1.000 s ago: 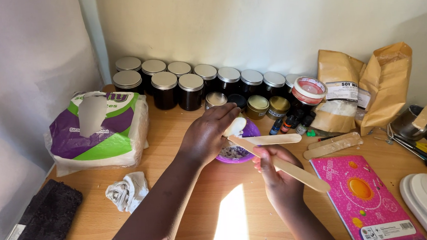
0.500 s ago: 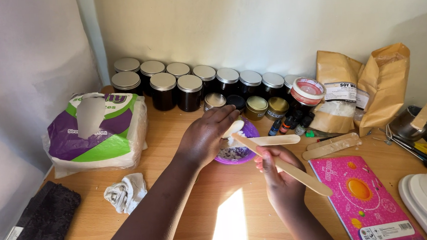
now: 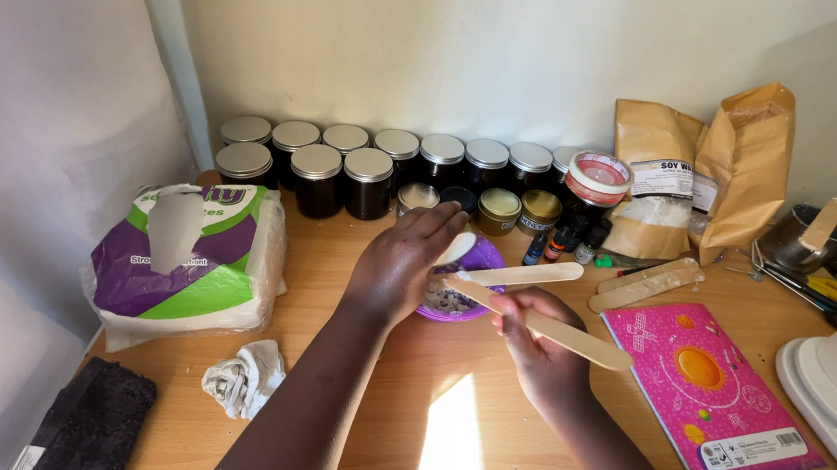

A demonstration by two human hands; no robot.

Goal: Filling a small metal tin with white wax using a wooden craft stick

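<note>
The left hand (image 3: 403,265) is laid palm-down over a small purple bowl (image 3: 476,278), fingers loosely curled on its rim; most of the bowl and its pale contents are hidden beneath it. The right hand (image 3: 536,340) is clamped on a flat wooden stick (image 3: 542,322), whose tip rests at the bowl. A second wooden stick (image 3: 520,275) lies across the bowl's rim. The bowl stands near the middle of the wooden desk (image 3: 353,426).

Two more flat sticks (image 3: 643,286) lie just right of the bowl. Behind, about a dozen dark glass jars (image 3: 368,182) with round metal lids are ranked along the wall; the exact count is obscured. Two brown paper bags (image 3: 743,168) stand at right. A soft plastic tissue pack (image 3: 190,261) and one crumpled tissue (image 3: 244,375) lie at left. A pink notebook (image 3: 709,391) is partly cut off below.
</note>
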